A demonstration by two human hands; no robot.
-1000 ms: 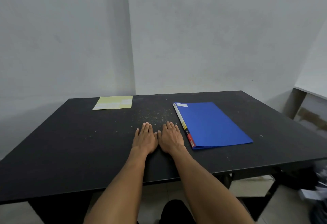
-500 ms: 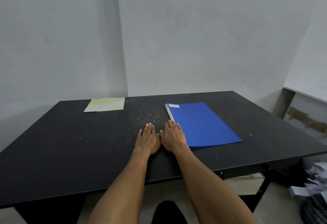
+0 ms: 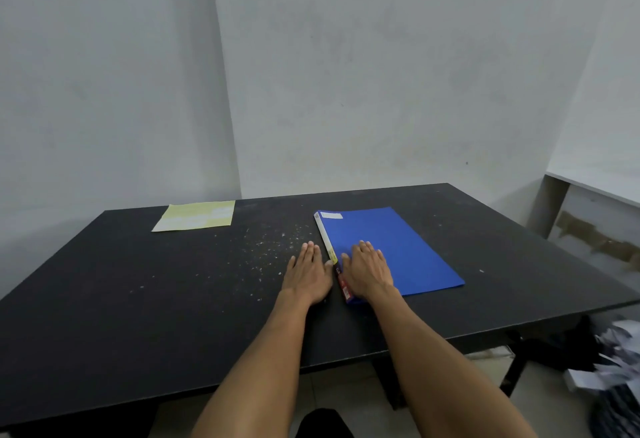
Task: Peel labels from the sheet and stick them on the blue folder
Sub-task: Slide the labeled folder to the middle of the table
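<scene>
Right hand (image 3: 367, 273) has moved off the bare counter (image 3: 173, 299) and now lies flat, palm down, on the blue folder (image 3: 408, 250), just inside its spine edge. One second ago it lay beside the folder, thumb against the left hand (image 3: 309, 273). The hands are now apart, with the folder's spine between them. The camera view has also shifted.
</scene>
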